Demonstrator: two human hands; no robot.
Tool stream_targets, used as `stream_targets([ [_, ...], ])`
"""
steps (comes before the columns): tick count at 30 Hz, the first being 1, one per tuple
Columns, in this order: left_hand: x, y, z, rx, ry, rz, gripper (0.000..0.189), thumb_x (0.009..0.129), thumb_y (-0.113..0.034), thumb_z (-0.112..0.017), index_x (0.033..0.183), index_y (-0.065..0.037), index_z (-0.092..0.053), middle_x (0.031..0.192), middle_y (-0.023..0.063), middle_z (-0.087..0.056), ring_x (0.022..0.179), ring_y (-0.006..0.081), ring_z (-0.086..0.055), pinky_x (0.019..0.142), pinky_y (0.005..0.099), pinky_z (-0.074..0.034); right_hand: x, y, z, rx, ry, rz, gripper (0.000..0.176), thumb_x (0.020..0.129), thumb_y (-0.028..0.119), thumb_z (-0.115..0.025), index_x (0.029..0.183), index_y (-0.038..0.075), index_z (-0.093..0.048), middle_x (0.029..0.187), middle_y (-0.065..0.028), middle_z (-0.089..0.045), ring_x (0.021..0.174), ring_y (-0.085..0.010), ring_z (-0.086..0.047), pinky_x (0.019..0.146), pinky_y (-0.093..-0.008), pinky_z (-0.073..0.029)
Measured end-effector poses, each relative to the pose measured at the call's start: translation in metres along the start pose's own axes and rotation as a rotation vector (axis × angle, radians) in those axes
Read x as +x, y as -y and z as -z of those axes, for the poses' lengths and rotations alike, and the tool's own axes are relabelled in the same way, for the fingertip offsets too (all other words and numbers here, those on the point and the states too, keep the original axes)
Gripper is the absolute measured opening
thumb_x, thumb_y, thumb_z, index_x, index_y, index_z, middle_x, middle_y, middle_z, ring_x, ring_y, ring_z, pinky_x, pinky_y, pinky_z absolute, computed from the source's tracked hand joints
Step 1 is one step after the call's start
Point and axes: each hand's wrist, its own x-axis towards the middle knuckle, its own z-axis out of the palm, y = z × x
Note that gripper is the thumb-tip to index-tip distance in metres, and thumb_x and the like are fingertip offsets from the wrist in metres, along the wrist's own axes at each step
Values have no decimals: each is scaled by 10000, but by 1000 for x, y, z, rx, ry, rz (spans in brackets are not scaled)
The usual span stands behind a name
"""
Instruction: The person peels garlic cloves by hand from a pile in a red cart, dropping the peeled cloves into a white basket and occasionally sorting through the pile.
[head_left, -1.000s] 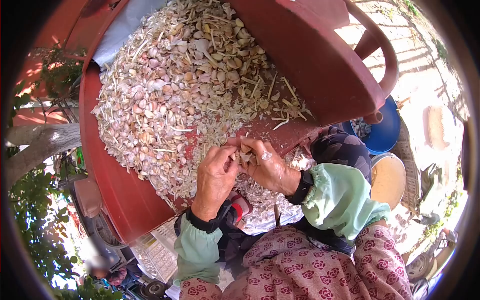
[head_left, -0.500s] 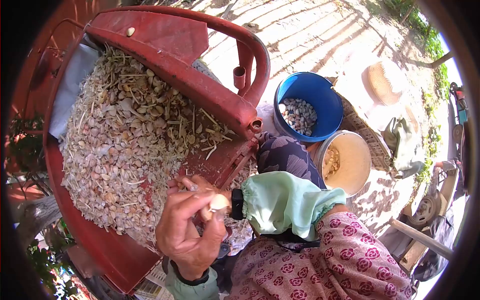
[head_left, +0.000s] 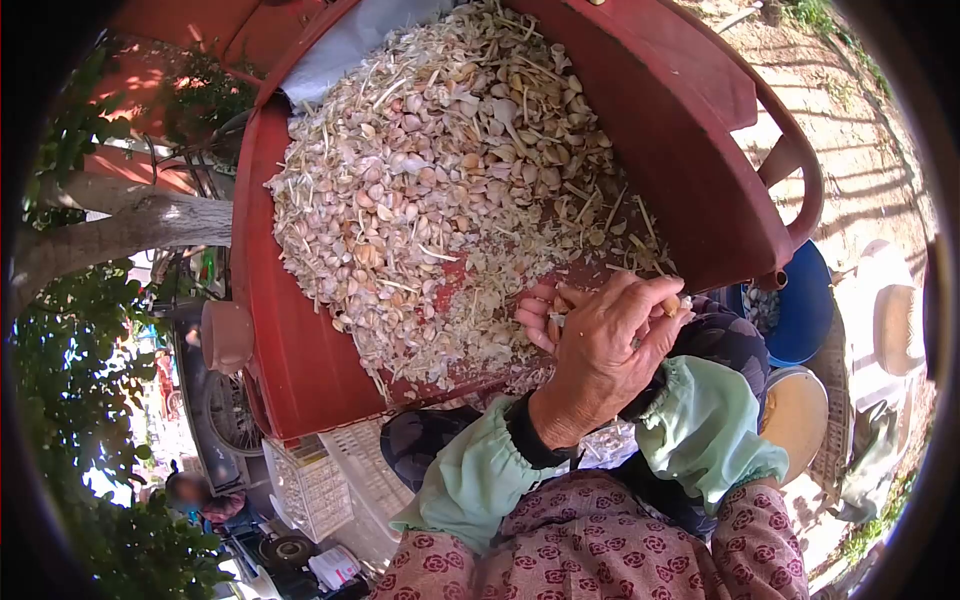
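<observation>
left hand [head_left: 603, 350] curled closed, lying over right hand [head_left: 538, 315] | right mostly hidden, grip unclear | both at garlic pile [head_left: 430, 180] edge, red trough [head_left: 300, 370]

The cart [head_left: 300, 370] is red, the garlic cloves [head_left: 420, 170] pinkish-white, the sleeves [head_left: 470, 480] mint-green, the dress [head_left: 600, 550] pink with roses.

We read no writing, number or brand anywhere. The red cart [head_left: 300, 350], the blue bucket [head_left: 805, 310] and the white crate [head_left: 310, 485] show us plain surfaces. Any marks on the small things in the lower left corner are too blurred to read.
</observation>
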Motion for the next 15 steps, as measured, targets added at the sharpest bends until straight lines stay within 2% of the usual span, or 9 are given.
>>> stream_targets([
  [2,-13,18,17,169,-74,-17,273,720,-16,-719,978,-52,-637,767,42,-583,618,137,-553,531,235,-454,-9,14,-5,-22,177,-38,433,920,435,-469,1115,50,-506,1070,-98,-548,1012,-219,-552,875,-341,-474],
  [3,-23,24,24,161,-31,124,304,710,-16,-718,998,-45,-625,796,64,-592,694,188,-589,586,275,-480,-6,15,-1,-20,152,-123,417,923,443,-460,1121,77,-495,1064,-68,-527,1028,-185,-513,897,-325,-456],
  [5,-36,49,33,300,29,-13,369,701,-39,-729,1049,-41,-606,900,90,-596,807,222,-609,650,310,-497,-2,20,6,93,90,-230,410,912,419,-500,1145,82,-489,1076,-64,-522,1032,-179,-512,889,-330,-459],
  [8,-37,54,52,429,116,36,429,698,-71,-738,1097,-37,-586,1005,111,-577,903,251,-603,704,341,-503,-6,22,-9,39,20,-58,382,910,377,-519,1124,60,-518,1028,-63,-570,959,-181,-562,794,-324,-496],
  [9,-39,70,66,389,112,55,432,717,-103,-732,1117,-41,-581,1043,106,-563,888,226,-592,680,320,-496,-3,28,-13,40,23,-52,382,910,377,-519,1124,60,-518,1028,-63,-570,959,-181,-562,794,-324,-496],
  [10,-38,80,77,295,83,266,391,749,-101,-708,1114,-38,-581,1027,96,-568,833,190,-582,646,292,-479,1,34,-18,6,-72,-152,366,918,354,-506,1112,45,-530,999,-67,-591,918,-181,-582,741,-310,-502],
  [11,-37,100,87,324,6,330,335,783,-88,-679,1101,-30,-591,967,87,-580,779,157,-567,614,266,-459,2,37,-21,-27,-170,-256,351,926,332,-493,1100,31,-542,970,-71,-612,877,-180,-602,689,-296,-509],
  [12,-36,130,98,454,-54,272,265,803,-46,-643,1066,-25,-609,877,86,-608,732,156,-578,601,268,-461,2,37,-24,-26,-185,-253,319,936,290,-471,1082,18,-553,940,-80,-630,841,-169,-616,635,-262,-500],
  [15,-23,201,111,437,-176,404,229,801,-87,-641,1023,-34,-626,829,120,-639,709,213,-611,608,309,-471,2,31,-20,-80,-139,-246,317,942,279,-467,1101,15,-543,963,-77,-619,850,-156,-609,633,-258,-499],
])
